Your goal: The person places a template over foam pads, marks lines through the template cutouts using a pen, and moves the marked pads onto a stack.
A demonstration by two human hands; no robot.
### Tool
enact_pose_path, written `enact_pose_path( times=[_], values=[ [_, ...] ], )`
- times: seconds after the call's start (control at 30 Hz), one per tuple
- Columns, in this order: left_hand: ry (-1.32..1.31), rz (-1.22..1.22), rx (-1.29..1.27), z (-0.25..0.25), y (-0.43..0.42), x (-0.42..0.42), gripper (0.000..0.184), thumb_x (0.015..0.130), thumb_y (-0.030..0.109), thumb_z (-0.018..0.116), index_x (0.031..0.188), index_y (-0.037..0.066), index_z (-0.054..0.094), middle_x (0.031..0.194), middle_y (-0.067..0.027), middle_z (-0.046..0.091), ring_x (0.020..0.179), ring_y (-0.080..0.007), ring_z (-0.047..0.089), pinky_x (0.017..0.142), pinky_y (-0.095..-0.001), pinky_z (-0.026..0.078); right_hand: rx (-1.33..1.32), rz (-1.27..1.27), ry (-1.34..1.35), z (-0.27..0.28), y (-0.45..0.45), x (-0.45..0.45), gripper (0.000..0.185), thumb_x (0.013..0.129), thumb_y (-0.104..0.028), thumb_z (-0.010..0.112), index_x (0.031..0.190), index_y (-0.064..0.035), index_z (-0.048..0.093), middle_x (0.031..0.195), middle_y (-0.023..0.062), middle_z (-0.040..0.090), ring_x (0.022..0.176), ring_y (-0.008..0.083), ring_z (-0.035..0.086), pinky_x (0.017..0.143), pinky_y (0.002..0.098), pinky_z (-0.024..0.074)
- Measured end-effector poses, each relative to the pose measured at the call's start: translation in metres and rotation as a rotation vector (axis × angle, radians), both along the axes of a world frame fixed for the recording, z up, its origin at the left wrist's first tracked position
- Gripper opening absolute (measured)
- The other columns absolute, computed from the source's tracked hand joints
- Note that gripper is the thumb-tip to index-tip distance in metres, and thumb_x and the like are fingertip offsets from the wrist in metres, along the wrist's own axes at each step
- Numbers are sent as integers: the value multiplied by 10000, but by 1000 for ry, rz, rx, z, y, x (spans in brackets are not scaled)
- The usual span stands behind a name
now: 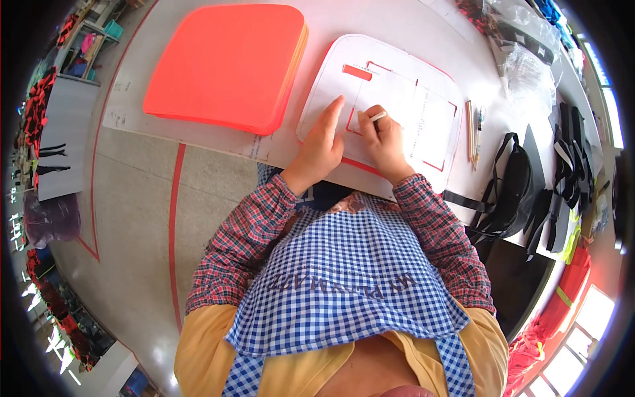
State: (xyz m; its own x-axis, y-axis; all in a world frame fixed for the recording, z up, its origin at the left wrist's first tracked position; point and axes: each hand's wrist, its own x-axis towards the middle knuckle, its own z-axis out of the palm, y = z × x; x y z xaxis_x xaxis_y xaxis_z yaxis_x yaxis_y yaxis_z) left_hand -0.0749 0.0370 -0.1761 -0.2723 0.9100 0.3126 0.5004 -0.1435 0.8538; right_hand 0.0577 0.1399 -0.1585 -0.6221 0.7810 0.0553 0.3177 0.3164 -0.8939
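Observation:
A white template (pixel 390 86) with cut-out slots lies on a red-orange panel, whose colour shows through the slots and along the edge. My right hand (pixel 385 140) rests on its lower part, fingers pinched around a short white marking tool (pixel 378 116). At the template's lower left edge is my left hand (pixel 322 142), held on its side with fingers stretched out and nothing in it. To the left lies a thick stack of red-orange panels (pixel 225 63) with rounded corners.
Pens (pixel 473 135) lie right of the template. Farther right are a black bag (pixel 509 188) with straps, black strips (pixel 572 155) and clear plastic wrapping (pixel 527 76). The white table (pixel 129 99) has its near edge at my apron.

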Motion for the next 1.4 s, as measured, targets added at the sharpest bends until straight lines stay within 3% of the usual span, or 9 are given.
enact_pose_path(
  times=[0.13,0.27,0.33,0.43,0.53,0.6,0.73,0.87,1.4],
  values=[
    [498,-47,-44,-10,-1,11,529,930,148,563,1409,-21,414,1473,-224,400,1403,-359,338,1143,-467,294,-158,-66,266,-13,29,38,144,965,-143,520,926,-16,575,790,165,631,738,269,645,676,363,496],
    [684,-52,-73,-11,-6,23,572,946,367,558,1344,-40,496,1474,-219,402,1414,-344,320,1154,-488,258,578,-350,-313,-1,51,123,227,988,-228,492,947,-27,589,870,174,659,822,371,642,762,430,508],
    [687,-65,-60,-13,-9,29,593,941,394,562,1337,-45,505,1471,-228,402,1414,-349,319,1157,-478,256,655,-541,-567,1,53,159,305,980,-318,525,971,-19,588,885,179,666,858,392,643,764,450,506],
    [687,-96,-45,-15,-9,40,608,939,406,564,1329,-57,509,1468,-235,402,1414,-349,319,1161,-472,251,268,-472,-738,2,53,186,398,944,-398,591,1019,-8,625,888,180,678,857,364,659,764,442,505],
    [641,-100,-42,-10,-9,47,566,935,358,590,1327,-43,517,1451,-223,429,1401,-350,344,1150,-461,284,-10,-407,-514,-9,65,200,460,902,-435,658,1062,-3,659,891,153,695,822,270,670,745,398,505],
    [504,-130,-4,-7,-11,41,515,929,307,611,1312,-29,533,1415,-206,472,1375,-352,384,1128,-453,327,-209,-402,-95,1,67,203,305,944,-272,658,1070,5,674,883,-8,666,803,60,562,715,251,468],
    [484,-114,28,0,-17,23,429,915,220,639,1268,-13,568,1338,-180,547,1318,-355,461,1078,-441,403,-29,-450,93,53,90,226,217,981,-225,615,1065,-33,670,866,-57,637,753,25,539,661,205,432],
    [536,-179,-64,4,-17,13,377,896,237,666,1205,26,628,1303,-130,582,1289,-294,500,1045,-402,441,153,-555,323,109,87,223,239,979,-211,620,1077,2,665,970,-24,638,900,25,528,812,199,423],
    [658,-284,-64,18,-4,-2,259,859,251,692,1042,69,714,1186,-76,653,1166,-224,599,930,-344,523,407,-744,375,141,65,232,273,973,-301,628,956,-31,662,862,-43,635,783,13,530,715,179,422]
  ],
)
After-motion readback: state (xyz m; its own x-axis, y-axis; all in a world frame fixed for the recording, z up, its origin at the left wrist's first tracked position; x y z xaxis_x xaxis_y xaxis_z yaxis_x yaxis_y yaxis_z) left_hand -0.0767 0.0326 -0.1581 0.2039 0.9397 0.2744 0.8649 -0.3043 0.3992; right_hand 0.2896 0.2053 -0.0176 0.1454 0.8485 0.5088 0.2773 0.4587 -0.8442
